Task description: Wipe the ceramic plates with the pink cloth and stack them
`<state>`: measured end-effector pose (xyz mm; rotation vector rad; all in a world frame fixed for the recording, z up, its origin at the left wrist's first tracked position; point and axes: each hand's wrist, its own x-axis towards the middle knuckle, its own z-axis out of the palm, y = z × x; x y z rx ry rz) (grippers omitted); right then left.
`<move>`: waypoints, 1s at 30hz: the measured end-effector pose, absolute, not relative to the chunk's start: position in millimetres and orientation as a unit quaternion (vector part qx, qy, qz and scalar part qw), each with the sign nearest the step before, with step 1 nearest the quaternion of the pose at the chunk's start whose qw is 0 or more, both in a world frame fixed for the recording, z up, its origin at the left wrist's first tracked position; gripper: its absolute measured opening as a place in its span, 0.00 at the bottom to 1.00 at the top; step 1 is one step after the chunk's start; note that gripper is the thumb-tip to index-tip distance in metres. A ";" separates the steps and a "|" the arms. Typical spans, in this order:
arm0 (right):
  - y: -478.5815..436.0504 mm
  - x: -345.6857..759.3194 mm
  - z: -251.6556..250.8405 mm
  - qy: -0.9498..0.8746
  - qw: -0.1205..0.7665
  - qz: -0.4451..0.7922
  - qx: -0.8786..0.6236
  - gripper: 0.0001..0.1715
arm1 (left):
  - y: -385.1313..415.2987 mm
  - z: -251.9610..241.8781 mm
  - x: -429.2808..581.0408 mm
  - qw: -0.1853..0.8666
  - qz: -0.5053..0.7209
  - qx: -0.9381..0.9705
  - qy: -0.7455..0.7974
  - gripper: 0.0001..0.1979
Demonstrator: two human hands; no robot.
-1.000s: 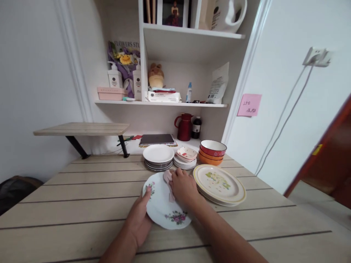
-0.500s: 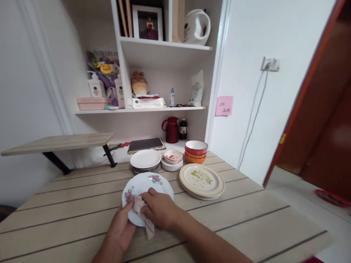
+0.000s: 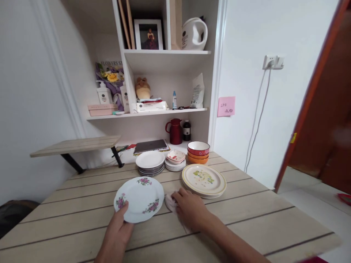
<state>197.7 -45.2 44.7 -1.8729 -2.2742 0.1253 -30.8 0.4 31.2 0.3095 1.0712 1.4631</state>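
A white plate with pink flowers [image 3: 139, 199] is gripped at its lower left rim by my left hand [image 3: 120, 223], thumb on top and the other fingers beneath. To the right of the plate, my right hand [image 3: 190, 208] is closed on a pale cloth [image 3: 171, 203] at the table surface. Just beyond that hand lies a stack of cream plates with yellow rims [image 3: 204, 179]. Behind the flowered plate stand a stack of white plates [image 3: 150, 160] and small white plates [image 3: 175, 166] with red-patterned dishes [image 3: 176, 156] on top.
Red and orange bowls [image 3: 198, 151] are stacked near the table's back edge. Behind are a dark red jug [image 3: 175, 131], a dark bottle [image 3: 187, 130] and a dark flat laptop-like item [image 3: 151, 146]. A raised wooden stand [image 3: 76, 144] is at the left of the wooden table [image 3: 241, 215].
My right hand has moved right with the cloth, off the flowered plate. The plate has shifted slightly left in my left hand, and its whole pattern shows.
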 end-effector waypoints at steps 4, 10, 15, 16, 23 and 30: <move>-64.5 220.3 47.9 -0.862 0.076 0.130 -0.483 0.36 | -18.6 40.2 -40.2 0.608 0.627 0.122 0.472 0.26; -71.3 259.2 57.8 -0.797 0.243 0.267 -0.485 0.34 | -45.6 67.9 -43.0 0.612 0.619 0.158 0.467 0.25; -67.6 261.7 67.8 -0.558 0.466 0.490 -0.482 0.44 | -53.5 102.8 -17.9 0.634 0.616 0.184 0.429 0.25; -66.8 259.8 70.7 -0.513 0.481 0.537 -0.465 0.47 | -53.0 108.2 -9.0 0.649 0.608 0.185 0.418 0.25; -52.8 271.6 92.3 -0.361 0.538 0.637 -0.418 0.30 | -40.3 117.1 78.4 0.785 0.472 0.189 0.354 0.24; -37.2 334.5 86.0 -0.424 0.456 0.479 -0.619 0.19 | 14.3 76.7 127.9 0.755 0.408 0.261 0.442 0.19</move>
